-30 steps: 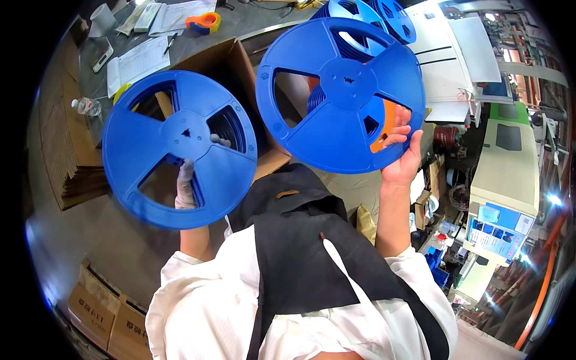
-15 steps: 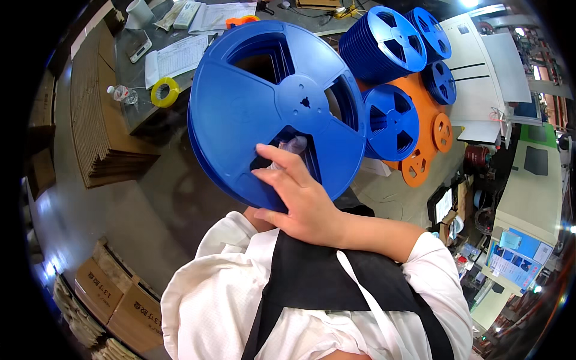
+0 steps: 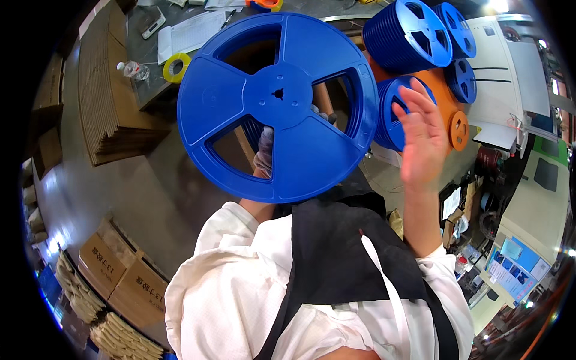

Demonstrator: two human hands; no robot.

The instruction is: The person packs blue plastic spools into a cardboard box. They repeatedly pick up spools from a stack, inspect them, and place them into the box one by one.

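Note:
A stack of large blue plastic reels is held up before me, the top one showing a small centre hole and three wide cut-outs. My left hand, in a pale thin glove, supports the stack from behind. Parts of its fingers show through the cut-outs, and the rest is hidden. Off the stack's right side, my right hand is raised, somewhat blurred, with fingers apart and nothing in them. Beyond it stands a shorter pile of blue reels, partly covered by that hand.
Tall blue reel stacks stand on an orange surface at the far right, with an orange reel near its edge. Yellow tape, a bottle and papers lie far left. Flattened cartons lean beside the table.
My right hand has let go of the reel stack and moved right, opening out. The stack has turned and shifted slightly left, its top face now squarer to view.

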